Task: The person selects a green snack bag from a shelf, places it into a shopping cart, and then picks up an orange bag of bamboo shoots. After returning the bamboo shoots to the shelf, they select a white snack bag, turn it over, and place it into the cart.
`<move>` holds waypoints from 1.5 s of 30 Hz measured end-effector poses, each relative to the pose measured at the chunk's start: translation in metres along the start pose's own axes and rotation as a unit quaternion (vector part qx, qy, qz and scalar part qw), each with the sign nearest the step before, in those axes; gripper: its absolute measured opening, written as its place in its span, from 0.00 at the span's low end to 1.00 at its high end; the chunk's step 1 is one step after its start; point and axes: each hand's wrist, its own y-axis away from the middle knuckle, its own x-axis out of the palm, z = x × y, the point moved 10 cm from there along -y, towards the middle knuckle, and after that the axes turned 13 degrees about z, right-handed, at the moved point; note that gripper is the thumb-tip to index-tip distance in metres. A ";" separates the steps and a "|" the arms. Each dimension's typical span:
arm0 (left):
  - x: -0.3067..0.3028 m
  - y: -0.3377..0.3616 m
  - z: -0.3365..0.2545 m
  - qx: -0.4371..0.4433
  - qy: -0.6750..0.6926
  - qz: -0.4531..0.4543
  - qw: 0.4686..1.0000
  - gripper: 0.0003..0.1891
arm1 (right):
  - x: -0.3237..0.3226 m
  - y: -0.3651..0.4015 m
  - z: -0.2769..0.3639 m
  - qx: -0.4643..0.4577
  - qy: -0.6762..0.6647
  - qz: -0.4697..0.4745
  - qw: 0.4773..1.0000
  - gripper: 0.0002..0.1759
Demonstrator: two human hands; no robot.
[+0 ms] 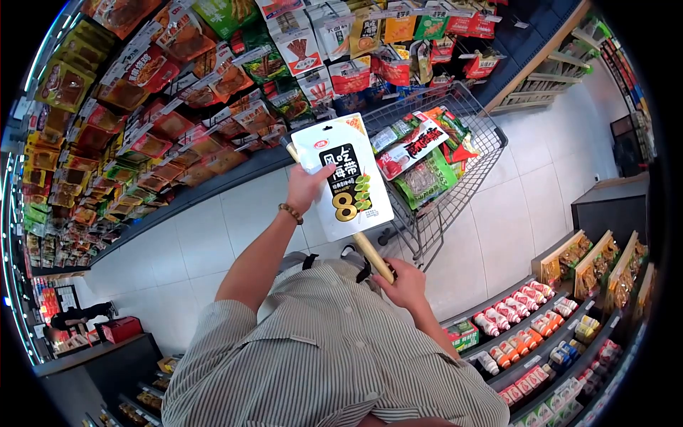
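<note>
Holding up white snack packet point(343, 178) in left hand point(306, 186); gripping wooden handle point(370, 250) of loaded cart point(447, 213) with right hand point(405, 282).

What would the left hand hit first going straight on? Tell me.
Probably the cart, just past the packet the left hand holds; depth is unclear, so maybe the shelf packs instead.

My left hand point(307, 186) holds up a white snack pouch point(345, 174); my right hand point(407, 282) grips the wooden handle point(373, 256) of the shopping cart point(462, 186).
</note>
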 end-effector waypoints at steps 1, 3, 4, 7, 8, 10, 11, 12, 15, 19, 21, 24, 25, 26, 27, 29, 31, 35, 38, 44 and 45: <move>0.000 0.001 0.001 -0.006 -0.001 -0.003 1.000 0.16 | 0.000 0.000 0.000 -0.002 0.005 -0.003 1.000 0.26; 0.000 -0.001 0.002 -0.007 -0.002 -0.003 1.000 0.16 | -0.002 0.000 0.001 -0.003 0.012 -0.004 1.000 0.26; 0.000 -0.001 0.004 -0.011 -0.003 -0.003 1.000 0.16 | -0.003 0.001 0.001 -0.002 0.010 -0.002 1.000 0.26; -0.003 -0.003 0.008 -0.009 -0.009 -0.006 1.000 0.16 | -0.003 0.001 0.000 0.000 0.008 0.002 1.000 0.26; -0.002 -0.003 0.009 -0.010 -0.007 -0.007 1.000 0.16 | -0.004 0.001 0.000 -0.003 0.007 0.000 1.000 0.26; 0.004 -0.001 0.000 0.003 0.015 -0.001 1.000 0.17 | -0.006 0.001 0.002 -0.005 0.008 -0.003 1.000 0.25; 0.003 -0.002 0.002 0.002 0.016 -0.002 1.000 0.17 | -0.007 0.001 0.003 -0.009 0.009 -0.008 1.000 0.25; 0.002 -0.003 0.003 0.002 0.014 0.000 1.000 0.17 | -0.006 0.001 0.003 -0.008 0.009 -0.006 1.000 0.25; 0.000 -0.003 0.006 -0.008 0.007 0.006 1.000 0.17 | -0.007 0.000 0.001 -0.003 0.008 -0.006 1.000 0.25; 0.004 -0.003 0.003 -0.012 0.005 0.015 1.000 0.18 | -0.006 0.000 0.000 0.001 0.008 -0.005 1.000 0.26; 0.005 -0.003 0.003 -0.013 0.004 0.017 1.000 0.18 | -0.005 0.000 -0.002 0.007 0.007 -0.001 1.000 0.26; 0.006 -0.003 0.002 -0.007 0.007 0.020 1.000 0.18 | -0.007 0.001 -0.002 -0.002 0.004 -0.011 1.000 0.26; 0.006 -0.003 0.001 -0.002 0.012 0.022 1.000 0.18 | -0.007 0.001 -0.002 0.000 0.001 -0.008 1.000 0.26; 0.006 -0.003 0.001 -0.003 0.011 0.022 1.000 0.18 | -0.006 0.001 -0.002 0.003 -0.002 -0.004 1.000 0.26; 0.005 -0.003 0.001 -0.002 0.006 0.022 1.000 0.18 | -0.006 0.001 -0.002 0.004 -0.003 -0.004 1.000 0.26; 0.005 -0.003 0.002 -0.002 0.001 0.021 1.000 0.18 | -0.008 0.001 -0.001 -0.005 -0.001 -0.012 1.000 0.25; 0.003 -0.003 0.002 0.001 0.006 0.012 1.000 0.17 | -0.008 0.002 -0.002 -0.003 -0.002 -0.010 1.000 0.26; 0.003 -0.005 0.004 0.005 0.020 0.011 1.000 0.17 | -0.008 0.001 -0.002 -0.012 -0.003 -0.017 1.000 0.26; 0.001 -0.003 0.006 0.001 0.009 0.006 1.000 0.17 | -0.007 0.002 -0.003 -0.008 -0.006 -0.013 1.000 0.26; 0.005 -0.004 0.004 -0.003 0.006 0.007 1.000 0.17 | -0.006 0.004 -0.010 -0.007 -0.003 -0.031 1.000 0.29; 0.006 -0.005 0.004 -0.002 0.003 0.008 1.000 0.16 | -0.005 0.004 -0.012 -0.005 -0.004 -0.032 0.999 0.29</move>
